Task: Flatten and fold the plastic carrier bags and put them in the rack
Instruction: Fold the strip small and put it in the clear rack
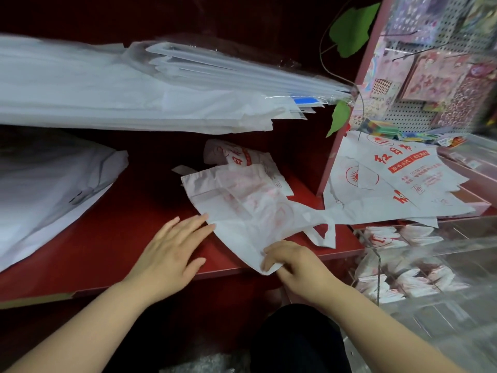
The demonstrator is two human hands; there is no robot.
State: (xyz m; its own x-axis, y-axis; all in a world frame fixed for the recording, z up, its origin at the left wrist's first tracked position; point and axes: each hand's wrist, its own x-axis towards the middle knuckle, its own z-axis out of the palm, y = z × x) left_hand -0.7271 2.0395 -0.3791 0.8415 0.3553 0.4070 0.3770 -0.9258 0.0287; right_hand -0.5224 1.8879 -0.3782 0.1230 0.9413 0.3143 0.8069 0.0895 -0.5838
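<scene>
A white carrier bag (242, 205) with faint red print lies spread on the red shelf (121, 224). My left hand (172, 246) lies flat on the shelf, fingers straight, fingertips touching the bag's left edge. My right hand (293, 265) pinches the bag's near corner at the shelf's front edge. The bag's handles (322, 230) trail to the right. A second crumpled bag (242, 157) lies just behind it. More white bags with red lettering (398, 179) hang over the counter at the right. A clear acrylic rack (403, 270) at the lower right holds several folded bags.
Large stacks of white paper and plastic sheets (134, 84) fill the back and left of the shelf. A pink pegboard stand (435, 63) with sticker packs rises at the right, with green leaves (352, 30) beside it.
</scene>
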